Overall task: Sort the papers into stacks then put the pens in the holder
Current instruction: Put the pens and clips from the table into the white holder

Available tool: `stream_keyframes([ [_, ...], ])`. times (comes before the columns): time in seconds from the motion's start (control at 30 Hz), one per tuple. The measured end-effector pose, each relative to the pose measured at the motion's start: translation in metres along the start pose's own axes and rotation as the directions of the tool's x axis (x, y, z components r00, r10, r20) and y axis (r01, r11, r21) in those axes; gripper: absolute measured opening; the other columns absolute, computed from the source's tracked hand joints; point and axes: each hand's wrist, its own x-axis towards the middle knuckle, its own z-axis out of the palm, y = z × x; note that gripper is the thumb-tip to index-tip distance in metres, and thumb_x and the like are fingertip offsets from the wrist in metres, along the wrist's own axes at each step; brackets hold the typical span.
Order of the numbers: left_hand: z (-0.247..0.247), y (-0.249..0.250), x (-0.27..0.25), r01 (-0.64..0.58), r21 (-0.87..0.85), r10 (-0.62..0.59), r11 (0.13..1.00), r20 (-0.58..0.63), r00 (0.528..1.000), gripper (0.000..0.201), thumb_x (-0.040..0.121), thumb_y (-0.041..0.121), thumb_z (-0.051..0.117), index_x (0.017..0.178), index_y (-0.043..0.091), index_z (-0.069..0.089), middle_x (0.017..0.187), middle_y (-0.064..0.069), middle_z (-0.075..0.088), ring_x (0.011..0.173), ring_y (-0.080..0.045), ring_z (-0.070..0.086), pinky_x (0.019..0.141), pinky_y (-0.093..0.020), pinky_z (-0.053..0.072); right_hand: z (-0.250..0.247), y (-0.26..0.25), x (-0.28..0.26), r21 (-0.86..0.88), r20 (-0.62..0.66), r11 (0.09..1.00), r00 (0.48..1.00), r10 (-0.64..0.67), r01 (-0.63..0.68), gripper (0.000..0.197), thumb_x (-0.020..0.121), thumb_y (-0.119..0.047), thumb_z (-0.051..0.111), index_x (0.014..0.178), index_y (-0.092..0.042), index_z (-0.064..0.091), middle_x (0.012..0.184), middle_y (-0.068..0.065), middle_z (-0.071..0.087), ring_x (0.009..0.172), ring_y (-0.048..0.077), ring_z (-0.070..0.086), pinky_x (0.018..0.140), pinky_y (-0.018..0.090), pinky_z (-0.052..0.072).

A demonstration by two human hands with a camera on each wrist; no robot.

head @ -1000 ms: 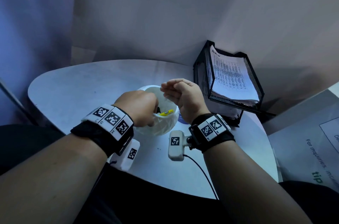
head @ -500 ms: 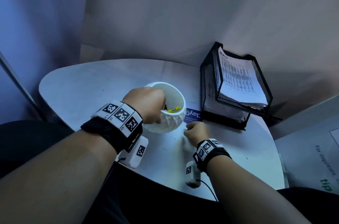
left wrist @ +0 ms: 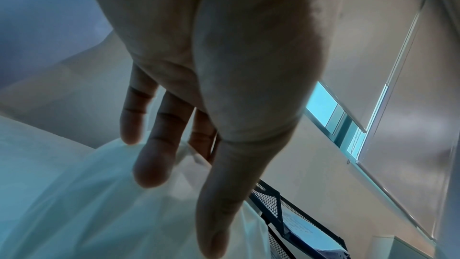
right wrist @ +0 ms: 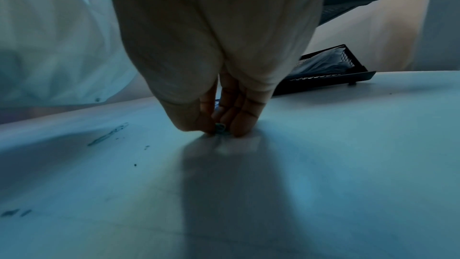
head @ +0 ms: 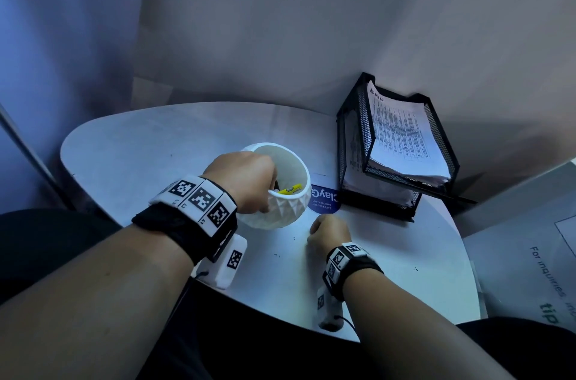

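The white faceted pen holder (head: 280, 213) stands mid-table with a yellow pen (head: 291, 189) lying inside it. My left hand (head: 249, 180) grips the holder's near rim; in the left wrist view its fingers (left wrist: 151, 164) lie along the white wall (left wrist: 74, 204). My right hand (head: 324, 228) is down on the table just in front of the holder. Its thumb and fingertips pinch a small dark object (right wrist: 220, 127) against the tabletop; what the object is cannot be made out. Printed papers (head: 402, 136) are stacked in the black mesh tray (head: 352, 142).
The round white table (head: 156, 146) sits in a corner between walls. The two-tier mesh tray stands at the back right. A blue printed sticker (head: 324, 199) lies between holder and tray. A grey surface with printed text (head: 530, 270) adjoins the table's right edge.
My right hand came down from above the holder to the tabletop in front of it and closed its fingertips there. My left hand stayed on the holder's rim.
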Motion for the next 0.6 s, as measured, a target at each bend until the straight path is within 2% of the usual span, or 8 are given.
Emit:
stream_keyframes([
  [0.1, 0.0, 0.0, -0.002, -0.001, 0.008, 0.001, 1.0, -0.003, 1.0, 0.025, 0.078, 0.039, 0.08, 0.1, 0.033, 0.07, 0.087, 0.005, 0.062, 0.086, -0.023, 0.061, 0.068, -0.03, 0.046, -0.001, 0.01, 0.001, 0.068, 0.004, 0.998, 1.0, -0.002, 0.001, 0.022, 0.078, -0.004, 0.062, 0.07, -0.023, 0.068, 0.086, -0.001, 0.072, 0.085, 0.021, 0.069, 0.074, 0.025, 0.054],
  [0.17, 0.0, 0.0, -0.003, 0.004, 0.008, -0.004, 1.0, 0.001, 1.0, 0.024, 0.078, 0.039, 0.079, 0.099, 0.033, 0.07, 0.086, 0.005, 0.061, 0.086, -0.023, 0.06, 0.068, -0.03, 0.045, -0.005, 0.014, 0.002, 0.256, 0.009, 0.964, 0.997, 0.072, -0.072, 0.025, 0.079, 0.0, 0.066, 0.064, -0.02, 0.068, 0.071, 0.0, 0.069, 0.07, 0.023, 0.068, 0.067, 0.028, 0.055],
  [0.23, 0.0, 0.0, -0.003, 0.008, 0.008, -0.008, 1.0, 0.003, 1.0, 0.024, 0.077, 0.038, 0.078, 0.098, 0.032, 0.07, 0.085, 0.006, 0.061, 0.085, -0.023, 0.061, 0.067, -0.029, 0.045, -0.016, 0.012, 0.002, 0.568, 0.021, 0.811, 0.988, 0.154, -0.139, 0.025, 0.079, 0.008, 0.068, 0.065, -0.014, 0.069, 0.062, 0.007, 0.066, 0.059, 0.024, 0.061, 0.059, 0.031, 0.054],
  [0.3, 0.0, 0.0, -0.003, 0.006, 0.013, -0.006, 1.0, 0.0, 1.0, 0.024, 0.077, 0.037, 0.078, 0.099, 0.032, 0.07, 0.086, 0.005, 0.063, 0.086, -0.024, 0.061, 0.066, -0.029, 0.045, -0.036, 0.0, 0.001, 0.809, 0.01, 0.579, 0.989, 0.15, -0.097, 0.021, 0.081, 0.014, 0.068, 0.074, -0.006, 0.07, 0.065, 0.011, 0.065, 0.061, 0.023, 0.058, 0.056, 0.028, 0.052],
  [0.37, 0.001, 0.0, -0.003, 0.006, 0.017, -0.006, 1.0, 0.002, 1.0, 0.025, 0.077, 0.037, 0.079, 0.099, 0.031, 0.07, 0.087, 0.004, 0.064, 0.087, -0.024, 0.062, 0.067, -0.03, 0.046, -0.063, -0.021, -0.002, 0.916, -0.012, 0.399, 0.996, 0.083, -0.022, 0.015, 0.085, 0.014, 0.067, 0.087, 0.0, 0.07, 0.073, 0.012, 0.067, 0.065, 0.022, 0.06, 0.061, 0.028, 0.054],
  [0.43, 0.002, 0.001, -0.002, 0.006, 0.017, -0.006, 1.0, 0.006, 1.0, 0.025, 0.077, 0.038, 0.079, 0.099, 0.032, 0.07, 0.089, 0.004, 0.064, 0.087, -0.024, 0.062, 0.068, -0.03, 0.047, -0.087, -0.045, -0.008, 0.95, -0.03, 0.309, 0.999, -0.029, 0.038, 0.016, 0.085, 0.015, 0.067, 0.093, 0.002, 0.07, 0.077, 0.012, 0.067, 0.066, 0.019, 0.061, 0.059, 0.025, 0.053],
  [0.5, 0.002, 0.002, -0.002, 0.009, 0.017, -0.009, 1.0, 0.009, 1.0, 0.026, 0.077, 0.04, 0.08, 0.1, 0.032, 0.07, 0.088, 0.005, 0.062, 0.086, -0.024, 0.061, 0.068, -0.03, 0.047, -0.103, -0.068, -0.014, 0.951, -0.035, 0.3, 0.987, -0.156, 0.081, 0.017, 0.084, 0.016, 0.067, 0.087, 0.0, 0.071, 0.073, 0.011, 0.067, 0.063, 0.019, 0.06, 0.054, 0.024, 0.049],
  [0.6, 0.001, 0.002, -0.002, 0.016, 0.01, -0.016, 1.0, 0.012, 1.0, 0.027, 0.078, 0.041, 0.079, 0.101, 0.033, 0.07, 0.09, 0.004, 0.062, 0.087, -0.024, 0.061, 0.068, -0.03, 0.047, -0.112, -0.092, -0.021, 0.885, -0.028, 0.433, 0.95, -0.311, 0.168, 0.017, 0.082, 0.015, 0.07, 0.084, -0.001, 0.074, 0.074, 0.012, 0.071, 0.064, 0.021, 0.063, 0.053, 0.024, 0.05],
])
